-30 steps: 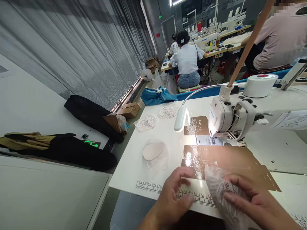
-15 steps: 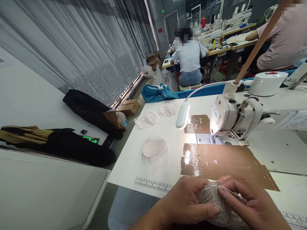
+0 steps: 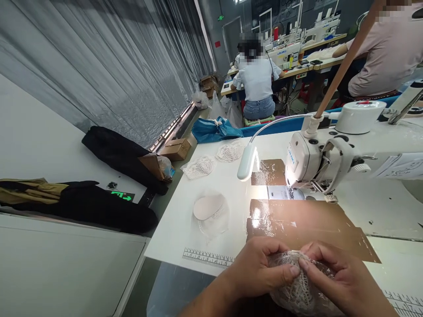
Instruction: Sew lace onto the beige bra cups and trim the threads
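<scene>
A piece of white lace fabric (image 3: 294, 288) hangs between my two hands at the table's front edge. My left hand (image 3: 261, 273) pinches its upper left part between thumb and fingers. Close beside it, my right hand (image 3: 337, 273) grips the top edge with thumb and forefinger. The lower part of the lace drops below the table edge. Behind the hands stands a white sewing machine (image 3: 300, 158), its needle area over a metal plate (image 3: 280, 192). On the table to the left lies a pale oval pad (image 3: 208, 208) on thin sheer fabric (image 3: 216, 226).
Two lace pieces (image 3: 198, 167) (image 3: 229, 152) lie at the table's far left. A lamp (image 3: 247, 163) on a bendy neck hangs near the machine. Brown tape (image 3: 297, 220) covers part of the white table (image 3: 175, 229). A blue bag (image 3: 216, 130) sits behind. Co-workers (image 3: 259, 83) sit beyond.
My left thumb has moved up and closer to the right fingertips. More of the lace now shows spread below the hands. The whole view has shifted slightly.
</scene>
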A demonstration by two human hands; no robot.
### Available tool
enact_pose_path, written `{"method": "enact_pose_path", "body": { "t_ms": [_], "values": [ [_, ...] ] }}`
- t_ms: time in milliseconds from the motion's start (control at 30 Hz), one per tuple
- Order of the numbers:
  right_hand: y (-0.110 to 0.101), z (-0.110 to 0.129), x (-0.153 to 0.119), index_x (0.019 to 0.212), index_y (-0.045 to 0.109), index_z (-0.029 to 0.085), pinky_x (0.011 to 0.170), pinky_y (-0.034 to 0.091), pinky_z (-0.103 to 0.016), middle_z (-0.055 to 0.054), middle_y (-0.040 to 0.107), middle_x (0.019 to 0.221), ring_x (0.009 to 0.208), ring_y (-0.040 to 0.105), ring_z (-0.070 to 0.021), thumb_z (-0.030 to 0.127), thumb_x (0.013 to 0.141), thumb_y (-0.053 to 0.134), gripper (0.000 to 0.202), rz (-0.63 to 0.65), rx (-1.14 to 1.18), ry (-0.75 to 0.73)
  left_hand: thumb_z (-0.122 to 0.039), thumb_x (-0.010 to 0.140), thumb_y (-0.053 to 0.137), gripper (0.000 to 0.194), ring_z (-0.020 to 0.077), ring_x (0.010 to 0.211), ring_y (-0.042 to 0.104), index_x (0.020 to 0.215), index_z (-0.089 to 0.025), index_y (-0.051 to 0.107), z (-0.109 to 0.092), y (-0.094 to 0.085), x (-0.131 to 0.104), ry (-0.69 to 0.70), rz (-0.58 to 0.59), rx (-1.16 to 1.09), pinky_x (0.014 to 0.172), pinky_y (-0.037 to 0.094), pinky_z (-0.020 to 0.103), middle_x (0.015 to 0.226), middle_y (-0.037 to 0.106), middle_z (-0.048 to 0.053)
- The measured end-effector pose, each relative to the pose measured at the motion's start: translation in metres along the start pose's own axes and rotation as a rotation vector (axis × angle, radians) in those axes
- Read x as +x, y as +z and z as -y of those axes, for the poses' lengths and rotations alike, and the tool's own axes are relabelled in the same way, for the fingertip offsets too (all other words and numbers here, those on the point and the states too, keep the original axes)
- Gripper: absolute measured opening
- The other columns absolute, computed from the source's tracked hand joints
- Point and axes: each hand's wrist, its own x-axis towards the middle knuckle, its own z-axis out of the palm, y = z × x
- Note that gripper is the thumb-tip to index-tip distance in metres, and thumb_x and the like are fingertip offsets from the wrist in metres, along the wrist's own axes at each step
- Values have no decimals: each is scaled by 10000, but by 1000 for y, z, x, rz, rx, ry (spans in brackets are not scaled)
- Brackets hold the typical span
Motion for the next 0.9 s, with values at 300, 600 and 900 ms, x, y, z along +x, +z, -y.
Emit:
{"method": "enact_pose_path", "body": {
  "t_ms": [300, 600, 900],
  "values": [
    [-8, -10, 3, 777, 693, 237, 585, 444, -253, -2, 648, 687, 643, 575, -172, 543, 790, 675, 307, 26, 71, 131, -367, 868, 598, 299, 126, 668, 505, 790, -92, 687, -4, 6, 7, 110, -53, 147, 621, 375, 230, 702, 581, 35],
    [-15, 6, 2, 634, 651, 212, 528, 372, -225, 22, 549, 606, 582, 452, -129, 556, 731, 726, 365, 88, 278, 249, -509, 747, 751, 440, 120, 683, 502, 882, -91, 723, 0, 2, 9, -45, 70, -160, 607, 404, 217, 758, 588, 34],
    [-10, -1, 7, 645, 625, 188, 547, 347, -226, 35, 507, 601, 587, 425, -116, 567, 638, 796, 417, 118, 392, 347, -515, 596, 856, 498, 50, 476, 383, 649, -117, 562, 26, 29, 17, -228, -100, -606, 491, 303, 194, 543, 489, -29]
  ]
}}
